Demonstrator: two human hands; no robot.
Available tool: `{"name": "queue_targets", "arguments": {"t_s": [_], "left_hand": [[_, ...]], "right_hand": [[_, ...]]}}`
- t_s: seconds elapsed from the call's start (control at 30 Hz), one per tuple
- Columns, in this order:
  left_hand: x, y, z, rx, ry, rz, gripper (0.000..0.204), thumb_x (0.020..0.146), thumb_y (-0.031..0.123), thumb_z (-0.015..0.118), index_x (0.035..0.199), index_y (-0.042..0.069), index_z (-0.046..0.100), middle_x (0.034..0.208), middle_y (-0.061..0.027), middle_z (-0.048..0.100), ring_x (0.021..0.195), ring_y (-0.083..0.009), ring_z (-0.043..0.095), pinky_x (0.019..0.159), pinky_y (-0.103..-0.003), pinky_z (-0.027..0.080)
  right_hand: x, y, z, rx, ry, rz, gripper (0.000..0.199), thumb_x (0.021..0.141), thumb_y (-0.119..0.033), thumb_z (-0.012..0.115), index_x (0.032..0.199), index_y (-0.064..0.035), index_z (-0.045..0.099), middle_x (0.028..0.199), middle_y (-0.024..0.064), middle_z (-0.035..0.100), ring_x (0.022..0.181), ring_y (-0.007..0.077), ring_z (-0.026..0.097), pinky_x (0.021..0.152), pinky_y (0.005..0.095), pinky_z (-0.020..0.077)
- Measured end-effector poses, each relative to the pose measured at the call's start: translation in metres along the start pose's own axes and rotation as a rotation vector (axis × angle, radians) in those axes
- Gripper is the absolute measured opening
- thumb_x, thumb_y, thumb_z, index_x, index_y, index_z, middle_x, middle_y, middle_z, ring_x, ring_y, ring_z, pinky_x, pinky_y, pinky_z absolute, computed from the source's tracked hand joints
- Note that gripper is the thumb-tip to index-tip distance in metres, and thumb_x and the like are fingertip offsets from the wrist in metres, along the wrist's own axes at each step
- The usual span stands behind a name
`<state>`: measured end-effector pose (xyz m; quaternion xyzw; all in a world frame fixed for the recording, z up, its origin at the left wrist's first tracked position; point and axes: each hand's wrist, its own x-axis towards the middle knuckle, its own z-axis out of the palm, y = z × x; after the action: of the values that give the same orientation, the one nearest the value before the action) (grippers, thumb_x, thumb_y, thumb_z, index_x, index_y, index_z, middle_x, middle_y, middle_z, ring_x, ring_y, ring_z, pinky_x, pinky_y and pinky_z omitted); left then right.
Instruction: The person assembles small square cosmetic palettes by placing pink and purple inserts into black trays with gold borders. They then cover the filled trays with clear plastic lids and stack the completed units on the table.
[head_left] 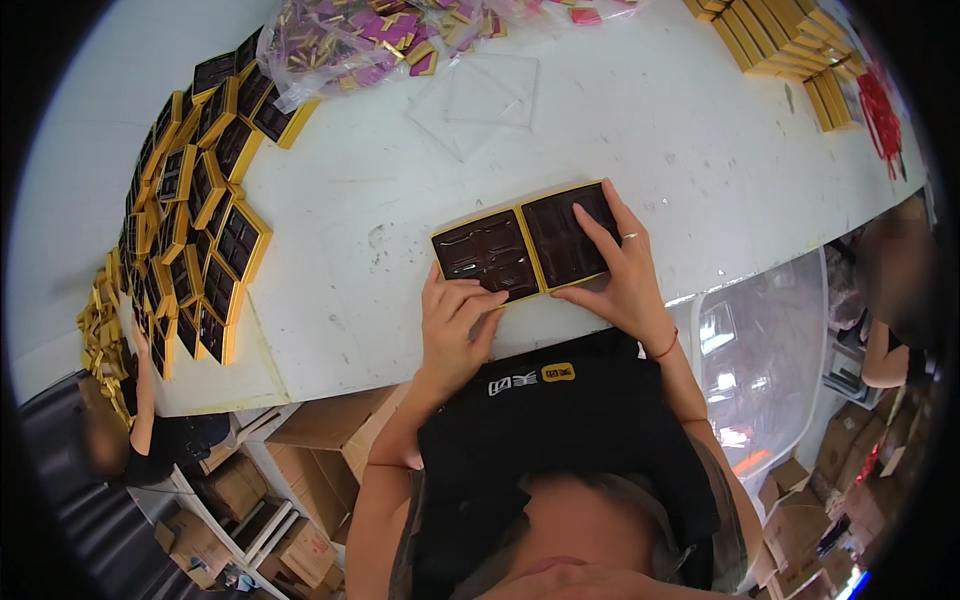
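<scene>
In front of me on the white table lies a gold-edged box (490,250) with two square halves side by side, each with a dark brown moulded plastic insert. I cannot tell whether they are two boxes or one opened out. The left insert shows several compartments. My left hand (460,320) grips the near edge of the left half, its fingertips on the rim and insert. With thumb at the near edge and fingers over the far right corner, my right hand (625,265) grips the right half, its insert (562,240) partly covered by a finger.
Stacked gold boxes with dark inserts (190,200) stand at left. A clear bag of purple and gold pieces (370,45) and clear square sheets (485,95) lie beyond. Gold boxes (780,40) and red cords (880,120) sit far right. Other people work at both sides.
</scene>
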<state>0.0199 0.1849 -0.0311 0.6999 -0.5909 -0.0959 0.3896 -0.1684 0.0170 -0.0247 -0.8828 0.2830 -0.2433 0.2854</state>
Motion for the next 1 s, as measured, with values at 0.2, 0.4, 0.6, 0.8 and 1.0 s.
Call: {"name": "queue_targets", "arguments": {"t_s": [0.2, 0.4, 0.6, 0.8, 1.0], "left_hand": [[0.002, -0.038, -0.043, 0.127, 0.204, 0.039, 0.031, 0.075, 0.01, 0.078, 0.104, 0.01, 0.069, 0.106, -0.0054, 0.068, 0.105, -0.0247, 0.061, 0.111, -0.053, 0.028], [0.019, -0.165, -0.183, 0.679, 0.27, -0.279, 0.049, 0.09, 0.022, 0.069, 0.133, 0.003, 0.055, 0.14, -0.0177, 0.051, 0.13, -0.0354, 0.046, 0.109, -0.046, 0.033], [-0.011, -0.197, -0.168, 0.746, 0.217, -0.317, 0.051, 0.089, 0.022, 0.069, 0.134, 0.003, 0.053, 0.138, -0.0168, 0.052, 0.129, -0.0367, 0.045, 0.109, -0.049, 0.032], [-0.026, -0.089, -0.104, 0.526, 0.224, -0.275, 0.038, 0.084, 0.005, 0.067, 0.122, 0.009, 0.065, 0.125, -0.0106, 0.059, 0.119, -0.0333, 0.049, 0.102, -0.044, 0.038], [-0.04, -0.023, -0.066, 0.227, 0.217, -0.251, 0.03, 0.074, 0.001, 0.071, 0.103, 0.011, 0.071, 0.115, -0.0063, 0.065, 0.113, -0.0302, 0.054, 0.098, -0.04, 0.04]], "right_hand": [[0.001, -0.001, -0.008, 0.15, 0.072, 0.088, 0.106, 0.056, -0.035, 0.091, 0.148, -0.0124, 0.042, 0.158, 0.0204, 0.024, 0.138, 0.041, 0.033, 0.111, 0.0487, 0.0305], [0.029, 0.011, -0.043, 0.075, -0.355, -0.141, 0.095, 0.062, -0.018, 0.081, 0.148, -0.0187, 0.042, 0.159, 0.0128, 0.026, 0.142, 0.0413, 0.028, 0.117, 0.0519, 0.0203], [0.034, 0.017, -0.058, -0.254, -0.155, -0.012, 0.092, 0.061, -0.034, 0.086, 0.142, -0.0138, 0.049, 0.141, 0.0165, 0.044, 0.126, 0.0387, 0.043, 0.108, 0.049, 0.0315], [-0.001, 0.027, -0.04, -0.278, 0.106, 0.122, 0.103, 0.055, -0.052, 0.089, 0.141, -0.0106, 0.05, 0.136, 0.0151, 0.045, 0.107, 0.0325, 0.047, 0.098, 0.0455, 0.0385], [0.028, 0.023, -0.048, -0.127, -0.082, -0.012, 0.102, 0.053, -0.044, 0.092, 0.141, -0.0129, 0.052, 0.149, 0.0127, 0.037, 0.139, 0.0404, 0.029, 0.112, 0.0492, 0.0294]]}}
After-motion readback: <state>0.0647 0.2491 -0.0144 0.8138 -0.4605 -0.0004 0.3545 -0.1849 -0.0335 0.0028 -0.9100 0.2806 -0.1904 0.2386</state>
